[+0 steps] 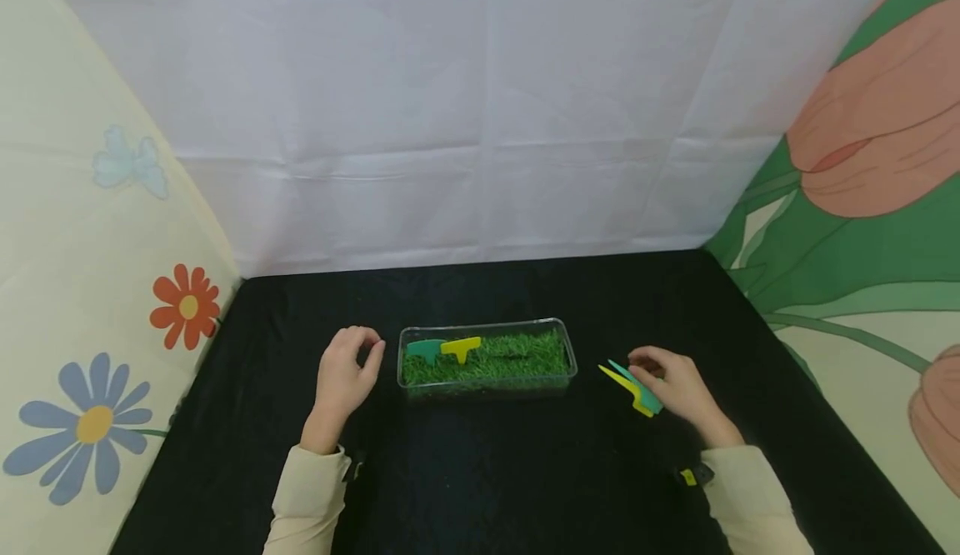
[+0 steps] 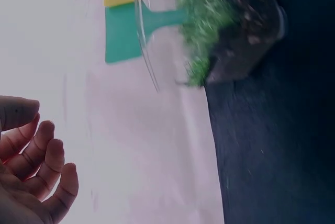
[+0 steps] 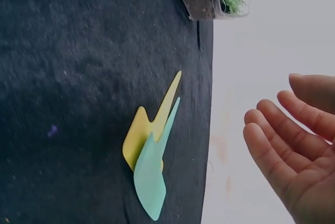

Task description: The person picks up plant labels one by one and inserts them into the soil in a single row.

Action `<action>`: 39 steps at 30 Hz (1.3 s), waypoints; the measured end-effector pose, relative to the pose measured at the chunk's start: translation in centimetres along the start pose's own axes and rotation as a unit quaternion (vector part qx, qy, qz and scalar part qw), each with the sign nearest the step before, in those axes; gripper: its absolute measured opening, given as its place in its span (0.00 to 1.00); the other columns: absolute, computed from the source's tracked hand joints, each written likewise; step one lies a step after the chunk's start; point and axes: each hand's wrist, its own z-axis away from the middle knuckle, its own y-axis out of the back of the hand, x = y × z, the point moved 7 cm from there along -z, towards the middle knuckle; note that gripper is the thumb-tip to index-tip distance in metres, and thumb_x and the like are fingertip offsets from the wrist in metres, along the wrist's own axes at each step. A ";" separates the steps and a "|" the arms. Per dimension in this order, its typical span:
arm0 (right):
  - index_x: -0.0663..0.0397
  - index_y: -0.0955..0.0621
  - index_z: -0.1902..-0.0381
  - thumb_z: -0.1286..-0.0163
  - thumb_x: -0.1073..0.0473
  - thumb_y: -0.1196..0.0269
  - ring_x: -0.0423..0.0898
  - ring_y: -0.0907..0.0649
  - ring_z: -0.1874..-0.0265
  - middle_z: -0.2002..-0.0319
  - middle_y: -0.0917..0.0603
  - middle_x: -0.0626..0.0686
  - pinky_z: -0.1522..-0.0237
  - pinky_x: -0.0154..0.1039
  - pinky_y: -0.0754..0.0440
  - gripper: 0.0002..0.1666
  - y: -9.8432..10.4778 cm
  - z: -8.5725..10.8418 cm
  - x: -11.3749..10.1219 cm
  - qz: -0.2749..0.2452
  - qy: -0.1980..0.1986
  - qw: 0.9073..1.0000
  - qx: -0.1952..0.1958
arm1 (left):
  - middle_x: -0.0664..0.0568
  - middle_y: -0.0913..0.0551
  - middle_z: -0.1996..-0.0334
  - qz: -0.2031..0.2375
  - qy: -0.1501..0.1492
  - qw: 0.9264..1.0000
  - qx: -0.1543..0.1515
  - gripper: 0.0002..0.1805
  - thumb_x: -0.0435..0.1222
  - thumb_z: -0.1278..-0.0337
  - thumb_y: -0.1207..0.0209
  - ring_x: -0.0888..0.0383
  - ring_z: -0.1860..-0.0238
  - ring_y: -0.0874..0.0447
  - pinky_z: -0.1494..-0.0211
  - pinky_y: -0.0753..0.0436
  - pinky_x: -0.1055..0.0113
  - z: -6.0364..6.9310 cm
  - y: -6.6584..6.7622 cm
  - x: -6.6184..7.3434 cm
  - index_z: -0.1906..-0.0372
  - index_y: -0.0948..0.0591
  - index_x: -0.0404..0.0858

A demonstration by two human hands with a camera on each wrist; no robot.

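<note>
My left hand [image 1: 347,372] hovers just left of a clear plastic tray [image 1: 487,386] of grass and dark soil, its fingers loosely curled around nothing. A green T-shaped plant label [image 1: 425,348] and a yellow one [image 1: 461,347] stand in the grass at the tray's left side. To the right of the tray, a loose yellow plant label [image 3: 137,140] lies on the black cloth, partly covered by a loose green plant label [image 3: 150,185]. My right hand [image 1: 675,382] is above these two, fingers relaxed and apart from them in the right wrist view.
Black cloth [image 1: 465,472] covers the table. A white sheet [image 1: 480,122] hangs behind it, with flower-patterned panels [image 1: 82,288] at the left and right. A small dark slit [image 1: 510,357] shows in the grass.
</note>
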 end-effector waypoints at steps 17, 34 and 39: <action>0.68 0.21 0.60 0.39 0.68 0.40 0.48 0.19 0.72 0.67 0.18 0.58 0.72 0.39 0.21 0.10 0.7 0.1 1.7 0.012 -0.013 1.000 -0.015 | 0.47 0.24 0.77 -0.024 0.100 0.995 -0.005 0.05 0.25 0.53 0.38 0.50 0.73 0.28 0.70 0.28 0.58 3.0 2.1 -3.5 0.74 0.23 0.34; 0.69 0.21 0.62 0.40 0.68 0.40 0.52 0.20 0.72 0.69 0.18 0.59 0.71 0.45 0.22 0.09 0.9 0.9 4.1 0.046 -0.032 0.997 -0.044 | 0.46 0.24 0.77 -0.032 0.103 0.994 -0.002 0.05 0.24 0.53 0.38 0.48 0.73 0.27 0.70 0.28 0.57 3.6 2.5 -3.8 0.74 0.23 0.34; 0.71 0.22 0.62 0.44 0.71 0.39 0.52 0.20 0.72 0.70 0.19 0.59 0.72 0.46 0.22 0.10 0.8 1.4 4.9 0.065 -0.035 0.995 -0.069 | 0.45 0.24 0.76 -0.033 0.114 0.993 -0.007 0.05 0.25 0.53 0.38 0.46 0.72 0.27 0.70 0.27 0.57 3.8 2.5 -3.9 0.74 0.23 0.33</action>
